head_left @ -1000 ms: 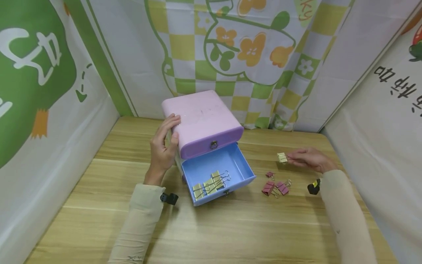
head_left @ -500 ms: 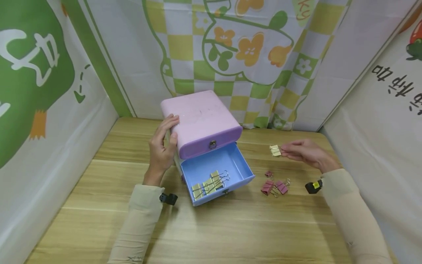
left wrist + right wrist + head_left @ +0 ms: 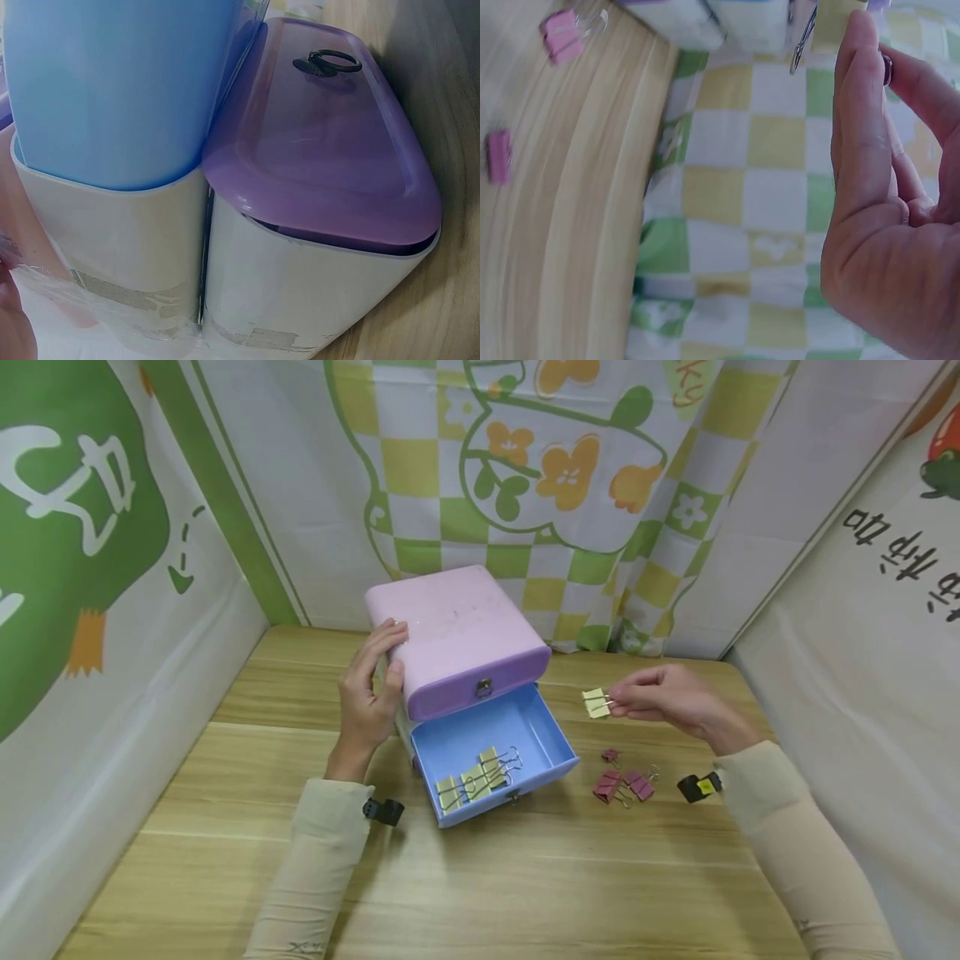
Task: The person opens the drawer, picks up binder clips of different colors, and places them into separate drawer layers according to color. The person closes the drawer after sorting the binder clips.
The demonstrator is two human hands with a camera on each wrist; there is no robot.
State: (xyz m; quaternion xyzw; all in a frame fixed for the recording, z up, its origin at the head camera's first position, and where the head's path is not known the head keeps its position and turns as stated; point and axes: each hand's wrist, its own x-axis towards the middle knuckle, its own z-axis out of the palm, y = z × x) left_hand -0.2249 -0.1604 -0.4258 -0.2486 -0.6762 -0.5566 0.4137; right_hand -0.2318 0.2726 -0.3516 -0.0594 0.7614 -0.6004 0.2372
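In the head view my right hand pinches a yellow binder clip by its wire handles, above the table right of the drawer box. The clip is only partly in the right wrist view, at the top edge beyond the fingertips. My left hand rests on the left side of the pink drawer box, fingertips on its top and thumb against the side. A blue drawer is pulled out, and several yellow binder clips lie in a row along its front.
Three pink binder clips lie on the wooden table, right of the drawer. Under the blue drawer, the left wrist view has a purple drawer with a ring pull, nearly pushed in. A checkered curtain hangs behind.
My right hand has moved left toward the blue drawer and slightly up, carrying the yellow binder clip. The left hand has stayed on the box.
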